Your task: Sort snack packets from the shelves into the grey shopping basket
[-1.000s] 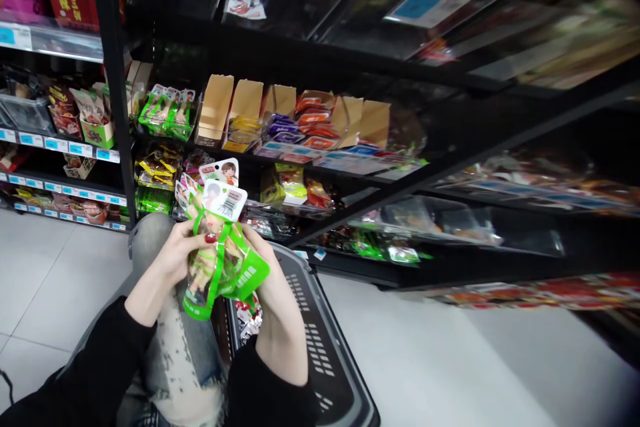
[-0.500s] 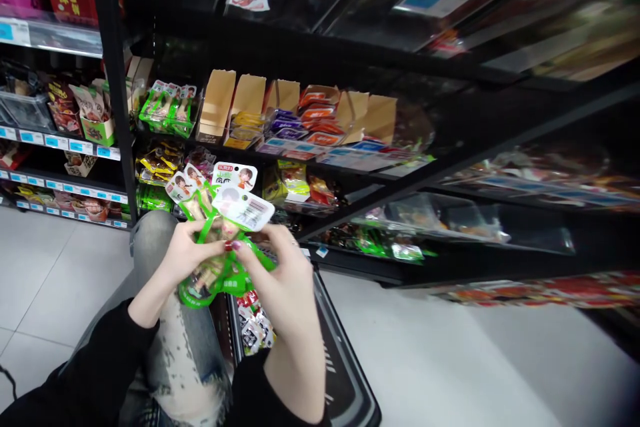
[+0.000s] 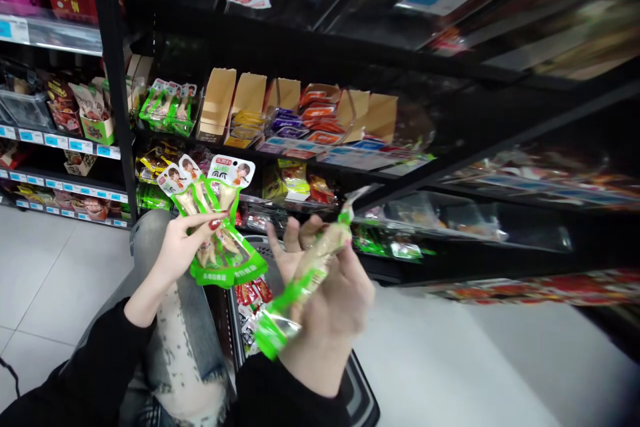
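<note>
My left hand (image 3: 183,247) is closed on a fan of three green snack packets (image 3: 213,213) with white cartoon tops, held upright above my bent knee. My right hand (image 3: 327,287) holds one more green snack packet (image 3: 305,273), tilted edge-on and blurred by motion, off to the right of the fan. Below both hands sits a black shopping basket (image 3: 357,400) with red and white snack packs (image 3: 250,307) inside. I crouch in front of black store shelves.
Black shelves (image 3: 350,167) of snacks fill the view ahead, with brown cardboard display boxes (image 3: 235,103) and more green packets (image 3: 167,107) on the upper left row. Blue price tags line the shelf edges. Pale tiled floor (image 3: 450,360) lies to the right and left.
My right hand has pulled one green packet out of the bunch and carried it right and down. My left hand keeps the remaining packets, raised slightly and fanned out.
</note>
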Motion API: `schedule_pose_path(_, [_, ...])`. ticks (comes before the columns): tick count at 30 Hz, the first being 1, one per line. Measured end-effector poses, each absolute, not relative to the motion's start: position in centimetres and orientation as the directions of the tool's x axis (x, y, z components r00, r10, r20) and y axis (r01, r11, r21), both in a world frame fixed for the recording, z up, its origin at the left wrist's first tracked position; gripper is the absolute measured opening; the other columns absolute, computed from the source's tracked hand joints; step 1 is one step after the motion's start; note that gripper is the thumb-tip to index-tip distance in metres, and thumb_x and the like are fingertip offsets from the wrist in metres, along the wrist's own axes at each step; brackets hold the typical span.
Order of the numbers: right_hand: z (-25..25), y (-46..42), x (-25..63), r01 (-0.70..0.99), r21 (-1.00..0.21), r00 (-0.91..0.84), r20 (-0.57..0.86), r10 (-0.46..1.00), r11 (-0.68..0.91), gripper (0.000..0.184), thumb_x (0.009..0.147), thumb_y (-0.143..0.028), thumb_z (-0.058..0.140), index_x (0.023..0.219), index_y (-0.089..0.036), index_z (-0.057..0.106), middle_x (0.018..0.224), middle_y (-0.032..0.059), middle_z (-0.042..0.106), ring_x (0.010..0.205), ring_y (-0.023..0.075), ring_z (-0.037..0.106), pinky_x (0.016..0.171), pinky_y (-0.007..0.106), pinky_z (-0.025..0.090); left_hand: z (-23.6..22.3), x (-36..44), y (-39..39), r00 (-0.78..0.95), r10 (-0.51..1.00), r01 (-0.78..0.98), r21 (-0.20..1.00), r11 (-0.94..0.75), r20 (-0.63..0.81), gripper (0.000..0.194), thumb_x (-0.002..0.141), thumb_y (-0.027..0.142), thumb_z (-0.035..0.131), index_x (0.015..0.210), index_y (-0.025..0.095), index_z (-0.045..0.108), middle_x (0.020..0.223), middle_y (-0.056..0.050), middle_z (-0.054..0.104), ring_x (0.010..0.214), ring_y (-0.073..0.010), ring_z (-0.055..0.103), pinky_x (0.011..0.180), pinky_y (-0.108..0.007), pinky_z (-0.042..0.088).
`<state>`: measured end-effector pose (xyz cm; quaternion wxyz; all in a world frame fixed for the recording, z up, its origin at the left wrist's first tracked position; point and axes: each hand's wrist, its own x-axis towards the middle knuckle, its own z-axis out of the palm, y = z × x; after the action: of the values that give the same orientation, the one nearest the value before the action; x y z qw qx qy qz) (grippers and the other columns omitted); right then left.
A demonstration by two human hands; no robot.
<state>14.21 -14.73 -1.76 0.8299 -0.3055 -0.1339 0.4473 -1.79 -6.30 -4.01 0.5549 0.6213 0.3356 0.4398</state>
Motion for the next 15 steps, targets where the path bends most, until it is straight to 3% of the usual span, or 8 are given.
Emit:
schedule_pose_path(3, [-2.2,-14.7,15.4,-0.790,-0.568,0.388,-0.168,0.906,0.233,0.011,0.080,-0.030,0.060,0.077,-0.020,0.061,0.072,-0.0028,0.062,0.050,0.0048,0.052,0.048,0.018,0.048,-4.1,-1.9,-6.0,0.416,0.893,-0.114,0.984,-0.136,0.171,0.033,0.076,0.035,0.065,0.105,0.021,0.072,0.105,-0.006,0.073,0.103,-0.0260,0.063,0.090,-0.032,0.046])
schedule_pose_path(6, [-2.9,-14.1,15.1,-0.726,-0.665,0.344,-0.129,0.930,0.176,0.036,0.083,-0.054,0.050,0.080,-0.020,0.061,0.068,-0.0008,0.053,0.040,0.0048,0.030,0.035,0.019,0.034,-4.5,-1.8,-5.8,0.425,0.876,-0.218,0.965,-0.145,0.227,0.050,0.076,0.031,0.066,0.126,0.026,0.058,0.134,-0.004,0.057,0.130,-0.0251,0.044,0.108,-0.033,0.032])
schedule_pose_path(9, [-3.5,-13.3,13.8,-0.585,-0.783,0.421,-0.070,0.904,0.212,0.034,0.083,-0.052,0.045,0.074,-0.022,0.059,0.068,-0.0001,0.049,0.041,0.0072,0.022,0.035,0.022,0.030,-4.7,-1.5,-6.0,0.419,0.872,-0.352,0.930,-0.101,0.253,0.071,0.075,0.027,0.068,0.139,0.033,0.040,0.152,0.001,0.035,0.141,-0.0216,0.024,0.114,-0.030,0.021])
schedule_pose_path(12, [-4.1,-12.6,12.4,-0.416,-0.870,0.550,-0.007,0.835,0.266,0.024,0.080,-0.043,0.044,0.069,-0.024,0.053,0.071,0.0014,0.052,0.049,0.0107,0.039,0.046,0.025,0.041,-4.5,-1.1,-6.4,0.465,0.859,-0.447,0.894,0.020,0.213,0.093,0.069,0.024,0.074,0.145,0.038,0.022,0.156,0.001,0.024,0.142,-0.0228,0.023,0.111,-0.032,0.027])
schedule_pose_path(15, [-4.7,-12.0,11.8,-0.152,-0.958,0.626,0.098,0.774,0.245,0.032,0.082,-0.048,0.036,0.082,-0.025,0.058,0.082,0.0056,0.062,0.074,0.0192,0.060,0.068,0.035,0.052,-4.5,-0.6,-7.1,0.521,0.846,-0.482,0.856,0.184,0.112,0.110,0.063,0.020,0.077,0.147,0.038,0.008,0.153,-0.004,0.031,0.133,-0.0243,0.040,0.106,-0.036,0.036])
